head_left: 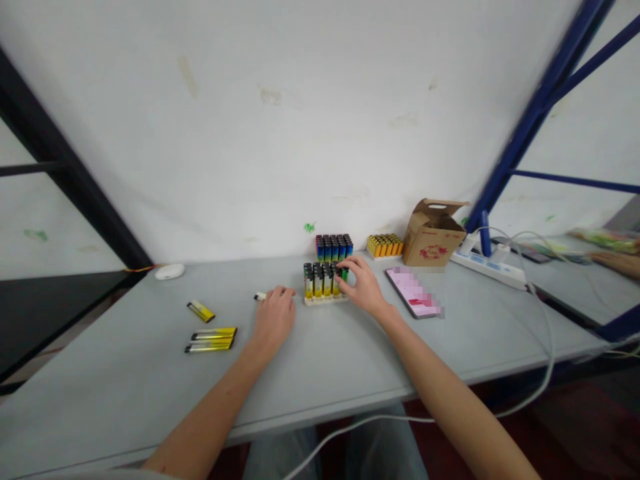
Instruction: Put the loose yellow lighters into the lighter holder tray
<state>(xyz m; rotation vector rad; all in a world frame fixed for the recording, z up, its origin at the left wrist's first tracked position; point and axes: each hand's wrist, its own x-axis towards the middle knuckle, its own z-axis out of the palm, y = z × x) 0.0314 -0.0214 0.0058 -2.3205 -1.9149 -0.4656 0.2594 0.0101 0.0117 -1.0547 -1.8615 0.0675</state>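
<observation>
Upright lighters, yellow at the bottom with dark tops, stand in rows in a white tray. My right hand is at the tray's right end, thumb and index finger curled around a lighter at the front corner; a green one shows between them. My left hand lies low on the table left of the tray, fingers bent over a lighter whose dark end sticks out; the rest is hidden. Farther left lie a single yellow lighter and a small group of yellow lighters, flat on the table.
Behind the tray stand blue lighters and a block of orange lighters. An open cardboard box, a phone and a power strip with white cables are to the right. A white case sits at back left.
</observation>
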